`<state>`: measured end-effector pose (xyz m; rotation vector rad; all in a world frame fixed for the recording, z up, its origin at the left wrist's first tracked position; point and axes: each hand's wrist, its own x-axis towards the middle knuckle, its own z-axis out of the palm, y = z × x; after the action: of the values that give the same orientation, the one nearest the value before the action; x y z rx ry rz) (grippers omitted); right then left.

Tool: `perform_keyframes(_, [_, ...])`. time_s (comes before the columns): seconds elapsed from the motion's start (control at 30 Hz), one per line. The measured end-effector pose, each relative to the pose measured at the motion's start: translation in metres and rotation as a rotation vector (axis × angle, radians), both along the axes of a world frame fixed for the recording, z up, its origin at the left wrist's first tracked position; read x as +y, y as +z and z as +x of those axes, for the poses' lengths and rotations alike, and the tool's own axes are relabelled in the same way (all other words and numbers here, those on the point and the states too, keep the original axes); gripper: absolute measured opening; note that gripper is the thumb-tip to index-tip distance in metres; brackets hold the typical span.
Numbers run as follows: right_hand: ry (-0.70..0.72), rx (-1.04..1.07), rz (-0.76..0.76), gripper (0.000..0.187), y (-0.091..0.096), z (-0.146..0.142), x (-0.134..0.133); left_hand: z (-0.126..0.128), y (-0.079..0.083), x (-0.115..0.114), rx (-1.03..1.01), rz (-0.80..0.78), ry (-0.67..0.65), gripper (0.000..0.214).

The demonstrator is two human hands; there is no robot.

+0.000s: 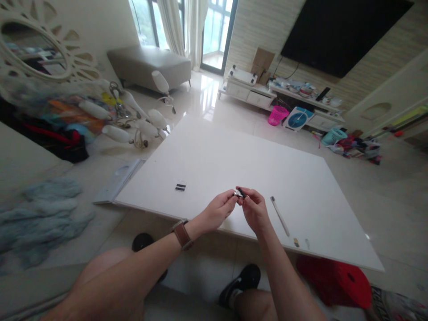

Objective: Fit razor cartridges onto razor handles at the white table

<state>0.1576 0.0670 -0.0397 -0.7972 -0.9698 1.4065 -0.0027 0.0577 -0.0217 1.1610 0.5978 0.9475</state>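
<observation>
Above the near part of the white table [214, 156], my two hands meet around a small black and silver piece [239, 193], too small to name. My left hand [219, 209], with a brown watch strap at the wrist, pinches its silver side. The dark side is pinched by my right hand [254, 207], whose fingers cover part of it. To the right lies a long, pale stick [280, 217] with a dark tip. A small yellow and black piece [296, 242] and a small clear piece [307, 243] rest near the front edge. Two black strips [180, 187] lie to the left.
A red cylinder-shaped thing [337, 281] is under the table's right front edge. Several white lamp shades [147, 129] stand beyond the left edge. Grey-blue cloth [43, 218] lies on the floor at left, and a pink basket [277, 115] stands at the far side.
</observation>
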Motion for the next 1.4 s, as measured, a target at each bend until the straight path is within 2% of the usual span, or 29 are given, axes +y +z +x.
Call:
perform_keyframes(0.3, [-0.004,0.016,-0.026,0.023,0.004,-0.005,-0.003,0.000,0.005,-0.002,0.026,-0.015,0.006,0.038])
perform_keyframes(0.57, [-0.011,0.006,-0.031,0.028,0.002,-0.007,-0.001,0.001,-0.002,0.002,-0.001,-0.003,-0.001,0.037])
perform_keyframes(0.8, [-0.002,0.014,-0.050,0.028,0.003,-0.011,-0.002,0.000,-0.002,0.001,0.041,0.030,0.009,0.034])
perform_keyframes(1.0, [0.004,-0.009,-0.016,0.028,0.004,-0.010,-0.004,-0.002,0.001,0.000,0.141,0.087,0.042,0.034])
perform_keyframes(1.17, [0.032,-0.047,0.020,0.025,0.002,-0.004,-0.004,-0.007,0.003,0.000,0.187,0.108,0.019,0.033])
perform_keyframes(1.4, [0.059,-0.092,0.053,0.021,0.003,0.001,-0.003,-0.010,0.002,0.001,0.167,0.094,-0.019,0.033])
